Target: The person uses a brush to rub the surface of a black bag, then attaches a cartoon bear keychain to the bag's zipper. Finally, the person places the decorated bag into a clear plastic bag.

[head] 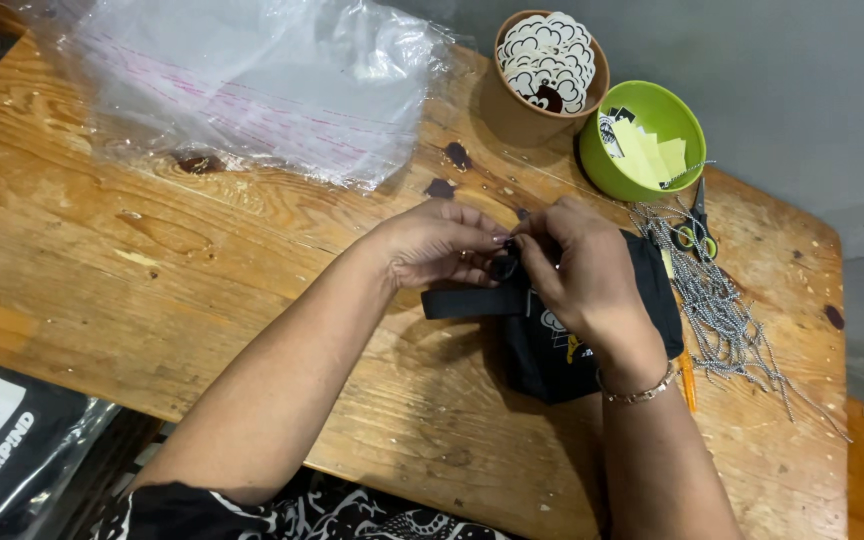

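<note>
A small black fabric bag (552, 360) with a light printed patch lies on the wooden table (152, 260). Its black strap (467, 300) sticks out to the left. My left hand (437, 245) pinches the top of the bag where the strap joins it. My right hand (577, 270) rests over the bag and its fingertips meet the left hand's at a small dark fitting (504, 265). A thin bracelet (642, 390) sits on my right wrist.
A pile of clear plastic sleeves (252, 80) lies at the back left. A brown bowl of round tags (549, 65) and a green bowl of yellow paper slips (647, 140) stand at the back. Metal ball chains (722, 310) and small scissors (697, 230) lie right of the bag.
</note>
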